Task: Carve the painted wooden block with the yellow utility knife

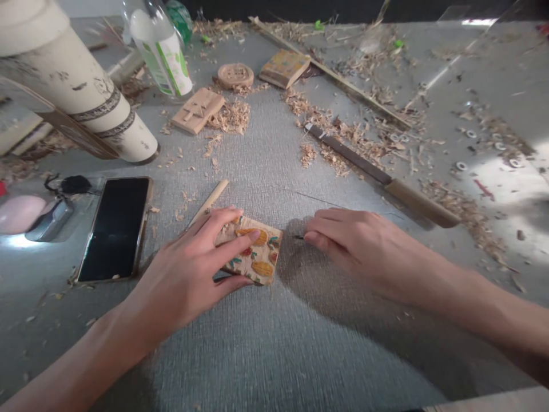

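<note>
A square wooden block (261,268) with painted yellow, red and teal shapes lies under my left hand (193,257). The fingers of that hand press on its top and the thumb rests along its near edge. Just right of the block, my right hand (343,237) is closed round a small dark-tipped tool (299,237), of which only the tip shows. The tip points left towards the block without touching it. A light wooden stick (213,199) lies behind my left hand. Behind my right hand a thin wire-like line (319,198) runs along the table.
A phone (115,229) lies at left, near a large cup (90,86) and a bottle (165,63). Carved wooden pieces (199,110) and shavings (234,116) lie further back. A wooden-handled file-like tool (422,203) and a long strip (343,83) lie back right.
</note>
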`<action>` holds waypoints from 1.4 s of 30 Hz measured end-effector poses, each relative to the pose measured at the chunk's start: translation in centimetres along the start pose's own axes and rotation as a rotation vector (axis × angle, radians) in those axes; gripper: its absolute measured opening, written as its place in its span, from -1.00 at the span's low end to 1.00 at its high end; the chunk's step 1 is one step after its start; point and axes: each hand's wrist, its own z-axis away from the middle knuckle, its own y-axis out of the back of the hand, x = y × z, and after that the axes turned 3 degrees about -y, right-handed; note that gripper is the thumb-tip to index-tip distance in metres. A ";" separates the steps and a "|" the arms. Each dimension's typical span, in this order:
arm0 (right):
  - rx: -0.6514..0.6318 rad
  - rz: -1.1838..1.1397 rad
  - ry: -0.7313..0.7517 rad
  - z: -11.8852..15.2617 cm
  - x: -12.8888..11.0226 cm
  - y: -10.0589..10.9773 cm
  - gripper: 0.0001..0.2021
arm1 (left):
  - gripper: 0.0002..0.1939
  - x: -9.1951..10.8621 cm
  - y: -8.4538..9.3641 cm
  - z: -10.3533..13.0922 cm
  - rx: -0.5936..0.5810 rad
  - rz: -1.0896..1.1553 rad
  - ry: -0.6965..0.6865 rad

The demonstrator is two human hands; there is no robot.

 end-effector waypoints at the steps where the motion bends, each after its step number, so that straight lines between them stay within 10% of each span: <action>1: 0.040 0.042 0.032 0.3 -0.1 -0.5 -0.64 | -0.56 0.1 0.0 0.0 0.007 -0.007 -0.001; 26: 0.281 0.297 0.079 1.6 -2.0 -2.7 -0.72 | -0.55 1.2 0.7 -0.3 0.007 -0.154 0.016; 42: 0.298 0.205 0.086 2.1 1.3 -1.9 -0.72 | -0.57 1.1 0.6 -0.2 0.029 -0.144 0.019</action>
